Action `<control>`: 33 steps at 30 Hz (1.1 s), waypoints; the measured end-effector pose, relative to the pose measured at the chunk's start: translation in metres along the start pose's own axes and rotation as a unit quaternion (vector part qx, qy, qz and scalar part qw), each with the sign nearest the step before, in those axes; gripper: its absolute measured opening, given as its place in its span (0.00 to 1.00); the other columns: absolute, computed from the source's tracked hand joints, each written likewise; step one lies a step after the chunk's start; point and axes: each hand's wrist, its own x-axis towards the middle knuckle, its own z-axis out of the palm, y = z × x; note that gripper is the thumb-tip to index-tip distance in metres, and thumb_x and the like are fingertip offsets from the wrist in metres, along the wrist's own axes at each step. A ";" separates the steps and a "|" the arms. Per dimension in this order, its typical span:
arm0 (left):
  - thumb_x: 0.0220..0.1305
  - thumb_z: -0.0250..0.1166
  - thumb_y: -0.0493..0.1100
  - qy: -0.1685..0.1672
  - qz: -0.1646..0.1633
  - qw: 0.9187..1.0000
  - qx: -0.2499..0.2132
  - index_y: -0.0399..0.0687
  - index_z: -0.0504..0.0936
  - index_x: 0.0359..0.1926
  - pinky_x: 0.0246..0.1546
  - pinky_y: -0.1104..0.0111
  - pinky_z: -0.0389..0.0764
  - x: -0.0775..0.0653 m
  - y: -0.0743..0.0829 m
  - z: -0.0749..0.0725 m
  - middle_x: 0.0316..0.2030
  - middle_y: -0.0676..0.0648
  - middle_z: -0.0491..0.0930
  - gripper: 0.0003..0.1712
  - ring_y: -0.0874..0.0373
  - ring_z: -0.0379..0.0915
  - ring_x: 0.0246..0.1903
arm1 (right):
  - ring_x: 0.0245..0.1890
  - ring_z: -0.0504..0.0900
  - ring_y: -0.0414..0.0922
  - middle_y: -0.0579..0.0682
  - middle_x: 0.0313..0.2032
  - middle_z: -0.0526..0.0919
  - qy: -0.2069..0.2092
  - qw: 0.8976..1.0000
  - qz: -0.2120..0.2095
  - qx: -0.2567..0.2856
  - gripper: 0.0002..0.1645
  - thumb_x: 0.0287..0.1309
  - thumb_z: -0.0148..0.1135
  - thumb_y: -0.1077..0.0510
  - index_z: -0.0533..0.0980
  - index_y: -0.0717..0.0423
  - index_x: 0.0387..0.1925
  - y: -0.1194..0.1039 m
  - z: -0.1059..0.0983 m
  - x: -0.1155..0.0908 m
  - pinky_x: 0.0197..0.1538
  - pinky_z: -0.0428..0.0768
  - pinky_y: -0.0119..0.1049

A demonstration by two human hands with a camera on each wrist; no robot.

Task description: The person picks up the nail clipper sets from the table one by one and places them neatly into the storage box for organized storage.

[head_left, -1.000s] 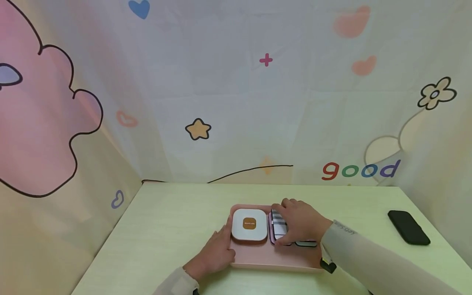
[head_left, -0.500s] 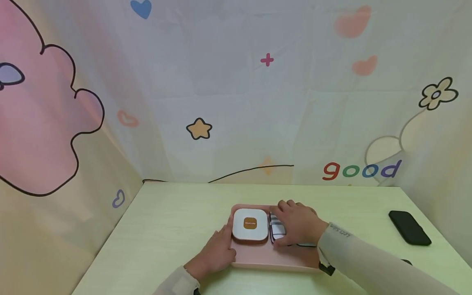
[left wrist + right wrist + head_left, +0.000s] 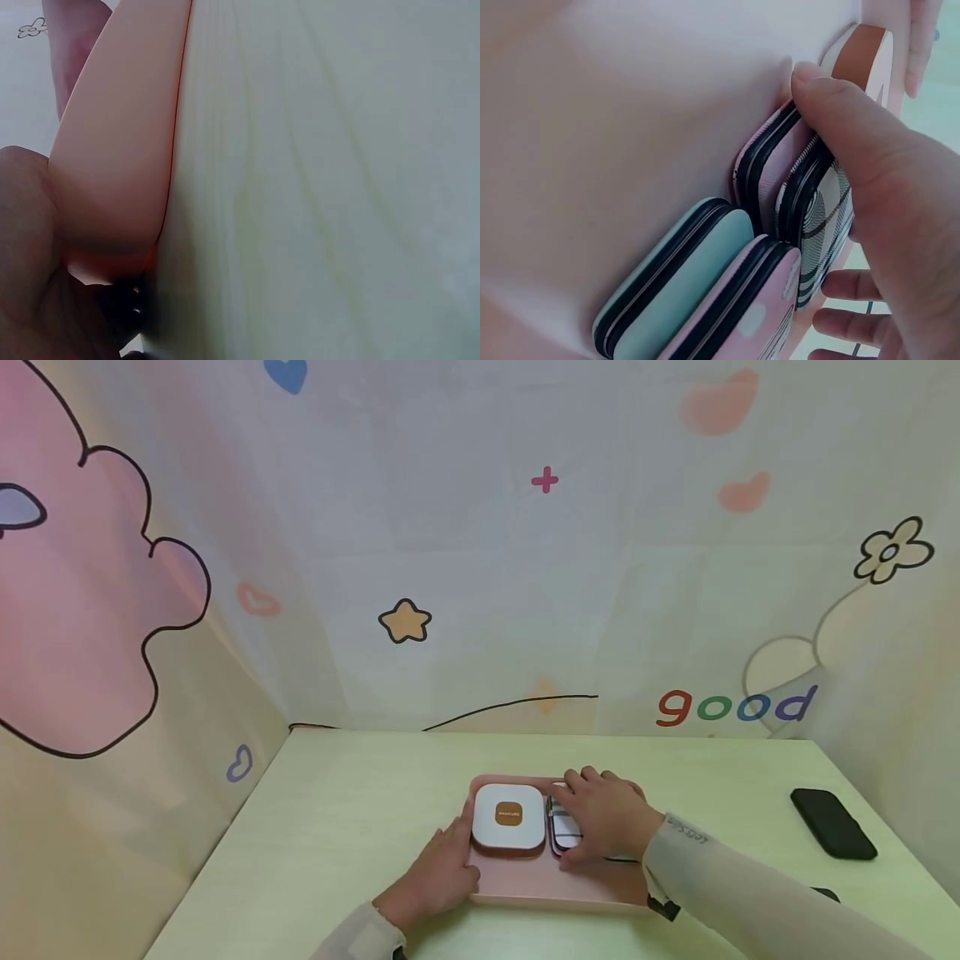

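On the table, a pink tray [image 3: 525,881] holds a white box [image 3: 495,831] with a brown label, several small hard cases beside it. My left hand [image 3: 435,872] grips the tray's left side, fingers along the outer wall, thumb at the rim. My right hand [image 3: 611,814] spans the black-and-white plaid case [image 3: 825,217], its thumb on the end nearest the white box and fingers on the far side. That plaid case lies on a lilac case [image 3: 784,161]. Next to this pair, a pink patterned case [image 3: 765,322] lies on a mint case [image 3: 682,262].
A black phone [image 3: 832,823] lies to the right on the pale table [image 3: 337,793]. A small dark object [image 3: 827,894] peeks out behind my right sleeve. A printed curtain [image 3: 480,568] hangs behind the table.
My right hand has shifted slightly left with the plaid case, now covering more of the lilac one. A dark object has come into view past my right sleeve. My left hand stays put.
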 end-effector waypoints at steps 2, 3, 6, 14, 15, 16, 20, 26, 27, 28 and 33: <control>0.57 0.57 0.39 -0.002 -0.001 1.000 0.001 0.39 0.35 0.80 0.73 0.41 0.49 -0.001 0.000 0.001 0.76 0.35 0.52 0.56 0.40 0.48 0.76 | 0.50 0.73 0.48 0.47 0.52 0.75 0.001 1.000 0.001 0.000 0.63 0.34 0.64 0.14 0.67 0.40 0.69 0.000 0.002 -0.001 0.52 0.78 0.48; 0.57 0.57 0.39 -0.002 -0.001 1.000 0.000 0.39 0.35 0.80 0.73 0.41 0.49 -0.001 0.001 0.001 0.77 0.35 0.52 0.56 0.41 0.47 0.76 | 0.50 0.72 0.48 0.47 0.52 0.75 -0.001 1.000 0.002 0.003 0.62 0.34 0.64 0.14 0.67 0.40 0.69 0.000 0.002 -0.001 0.52 0.78 0.48; 0.55 0.57 0.38 0.002 0.003 1.000 -0.003 0.40 0.34 0.80 0.73 0.41 0.49 0.001 0.001 0.002 0.77 0.37 0.51 0.57 0.42 0.47 0.77 | 0.50 0.72 0.48 0.47 0.52 0.75 0.000 1.000 0.000 0.013 0.60 0.36 0.65 0.16 0.67 0.42 0.68 0.000 0.002 -0.001 0.52 0.78 0.48; 0.54 0.57 0.37 0.001 0.001 1.000 -0.005 0.39 0.34 0.79 0.73 0.41 0.49 0.002 0.001 0.003 0.77 0.37 0.51 0.57 0.44 0.47 0.77 | 0.53 0.73 0.48 0.47 0.52 0.75 0.003 0.999 0.012 0.045 0.63 0.35 0.69 0.19 0.64 0.43 0.70 0.002 0.004 -0.007 0.51 0.78 0.50; 0.54 0.57 0.37 0.001 0.001 1.000 -0.004 0.39 0.34 0.79 0.73 0.41 0.49 0.002 0.000 0.003 0.77 0.37 0.51 0.57 0.44 0.47 0.77 | 0.54 0.73 0.49 0.47 0.53 0.75 0.004 0.998 0.014 0.055 0.64 0.34 0.70 0.19 0.63 0.43 0.71 0.003 0.003 -0.008 0.52 0.79 0.50; 0.54 0.57 0.37 0.001 0.001 1.000 -0.003 0.39 0.34 0.79 0.73 0.41 0.49 0.002 0.000 0.002 0.77 0.37 0.51 0.57 0.44 0.47 0.77 | 0.54 0.73 0.49 0.47 0.53 0.75 0.006 0.998 0.015 0.065 0.65 0.34 0.71 0.20 0.62 0.44 0.71 0.004 0.003 -0.009 0.52 0.79 0.51; 0.54 0.57 0.37 0.005 0.005 1.000 -0.004 0.38 0.35 0.79 0.73 0.41 0.49 0.002 0.000 0.001 0.77 0.37 0.51 0.57 0.43 0.48 0.76 | 0.55 0.74 0.48 0.47 0.55 0.75 0.021 0.996 -0.001 0.091 0.64 0.37 0.72 0.23 0.61 0.47 0.72 0.010 0.002 -0.014 0.57 0.77 0.49; 0.54 0.58 0.37 0.008 0.003 1.000 -0.014 0.38 0.35 0.79 0.73 0.41 0.48 0.001 0.001 0.001 0.77 0.37 0.52 0.57 0.44 0.47 0.77 | 0.56 0.74 0.49 0.48 0.57 0.76 0.023 0.993 -0.009 0.117 0.60 0.43 0.72 0.27 0.62 0.49 0.73 0.018 -0.006 -0.030 0.61 0.75 0.51; 0.54 0.58 0.37 0.007 0.001 1.000 -0.016 0.38 0.35 0.79 0.73 0.41 0.48 0.001 0.002 0.001 0.77 0.37 0.52 0.57 0.43 0.47 0.77 | 0.57 0.74 0.49 0.48 0.58 0.76 0.021 0.993 -0.002 0.120 0.59 0.43 0.73 0.28 0.62 0.47 0.73 0.019 -0.008 -0.034 0.62 0.74 0.51; 0.55 0.58 0.37 0.007 0.001 1.000 -0.019 0.38 0.35 0.79 0.73 0.40 0.48 0.000 0.003 0.000 0.77 0.36 0.52 0.57 0.42 0.47 0.77 | 0.58 0.74 0.49 0.48 0.59 0.75 0.016 0.992 0.008 0.123 0.59 0.43 0.73 0.29 0.62 0.46 0.73 0.020 -0.010 -0.037 0.63 0.74 0.52; 0.55 0.58 0.37 0.006 0.001 1.000 -0.016 0.37 0.36 0.79 0.73 0.39 0.48 -0.001 0.005 0.000 0.77 0.35 0.52 0.56 0.40 0.47 0.76 | 0.62 0.72 0.50 0.46 0.62 0.74 0.002 0.987 0.042 0.155 0.56 0.45 0.75 0.34 0.63 0.41 0.74 0.029 -0.021 -0.061 0.67 0.70 0.55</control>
